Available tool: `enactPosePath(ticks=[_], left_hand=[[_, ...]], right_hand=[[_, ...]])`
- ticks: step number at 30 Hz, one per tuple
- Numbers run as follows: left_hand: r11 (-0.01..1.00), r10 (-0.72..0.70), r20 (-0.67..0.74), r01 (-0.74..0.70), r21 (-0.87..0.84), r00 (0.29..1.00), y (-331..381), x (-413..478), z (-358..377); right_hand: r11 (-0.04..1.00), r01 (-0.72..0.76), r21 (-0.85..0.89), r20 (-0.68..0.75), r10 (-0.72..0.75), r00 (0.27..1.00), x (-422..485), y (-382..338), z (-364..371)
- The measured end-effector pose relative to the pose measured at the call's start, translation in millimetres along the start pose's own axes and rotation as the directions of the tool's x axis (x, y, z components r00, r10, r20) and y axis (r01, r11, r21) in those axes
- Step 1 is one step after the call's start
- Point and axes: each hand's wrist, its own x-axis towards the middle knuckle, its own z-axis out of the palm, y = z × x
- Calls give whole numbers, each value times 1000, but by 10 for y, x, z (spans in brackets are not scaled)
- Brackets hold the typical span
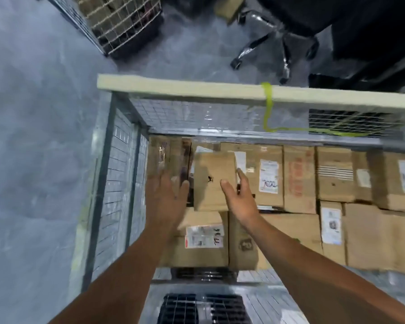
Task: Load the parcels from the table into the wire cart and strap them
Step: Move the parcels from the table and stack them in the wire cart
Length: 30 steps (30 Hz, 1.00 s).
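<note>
I look straight down into the wire cart [117,183], which holds several brown cardboard parcels packed side by side. A small plain parcel [214,181] lies on top of the stack near the cart's left end. My left hand [165,197] hovers just left of it, fingers spread, palm turned toward the box. My right hand [237,197] is at its right edge, fingers apart, its thumb against the parcel's top. Neither hand grips anything. A yellow-green strap [267,106] is looped over the cart's pale top rail [178,86] and trails along the far wall.
A labelled parcel [204,239] lies below the small one, with more boxes stretching to the right [332,174]. Another wire cart [122,24] stands on the grey floor at the upper left. A black office chair base [278,40] stands beyond the cart.
</note>
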Motion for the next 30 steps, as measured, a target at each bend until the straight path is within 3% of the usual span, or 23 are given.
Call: enactPosePath(ticks=[4,9,13,17,20,23,27,30], left_hand=[[979,43,-73,-27,200,996,-297,709,545],[967,-1,-68,19,256,998,-533,1155,925],[954,-26,-34,35,296,999,-519,1134,907],[948,-72,24,61,313,997,-311,1082,693],[948,-61,54,41,316,997,-34,846,478],[953,37,108,-68,296,993,381,428,263],[943,171,232,-227,242,958,1142,-338,35],[896,356,327,-419,145,875,1768,-1062,-77]], right_hand=[[997,69,-42,-2,-69,998,942,209,476],[988,104,-111,-114,-117,987,1498,523,729],[982,-33,-185,42,41,998,1475,538,579],[977,-46,-208,84,65,994,1387,144,314],[979,-3,-202,67,17,998,1003,-167,-52],[967,63,-246,7,-63,998,355,-464,-605],[945,41,-324,-213,-115,970,-852,-634,-1501],[958,-14,-288,-413,-111,904,-1923,-546,-2069]])
